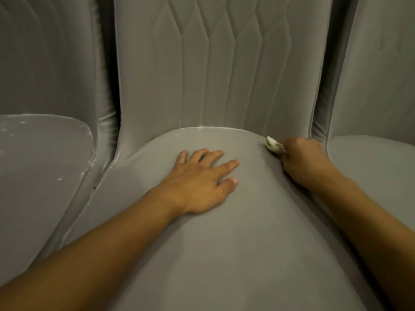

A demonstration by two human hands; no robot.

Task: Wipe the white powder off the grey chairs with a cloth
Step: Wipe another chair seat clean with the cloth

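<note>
Left hand (202, 182) flat, fingers spread, on middle grey chair seat (235, 243), right hand (301, 160) gripping bunched cloth (272, 144) at seat's rear right edge, white powder specks (13, 131) on left chair seat (33, 164)

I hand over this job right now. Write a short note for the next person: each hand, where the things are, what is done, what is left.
Left hand: flat, fingers spread, on the middle chair seat.
Right hand: grips the cloth at that seat's rear right edge, beside the backrest.
Done: most of the middle seat looks clean.
To do: a small white trace at its rear seam; powder specks on the left chair seat and along its edge.
Right chair: no powder seen on the visible part.
</note>
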